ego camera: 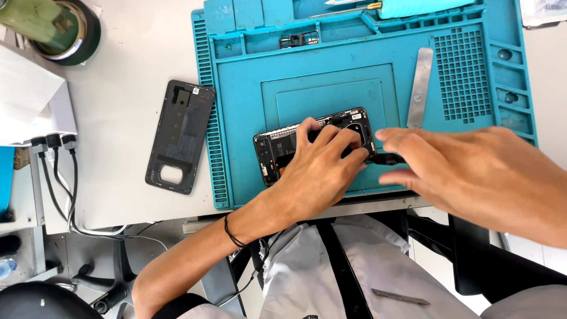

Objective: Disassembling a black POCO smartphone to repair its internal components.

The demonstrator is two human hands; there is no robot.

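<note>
Hands sit close together on the blue mat [248, 88]; the left hand [322, 168] presses down on the opened phone [283, 145]; the right hand [466, 168] pinches a thin black tool [387, 159] beside it; farther off lies a metal pry bar [420, 85].

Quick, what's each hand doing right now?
Left hand: pressed down on the opened phone, steadying it.
Right hand: gripping a dark tool.
</note>
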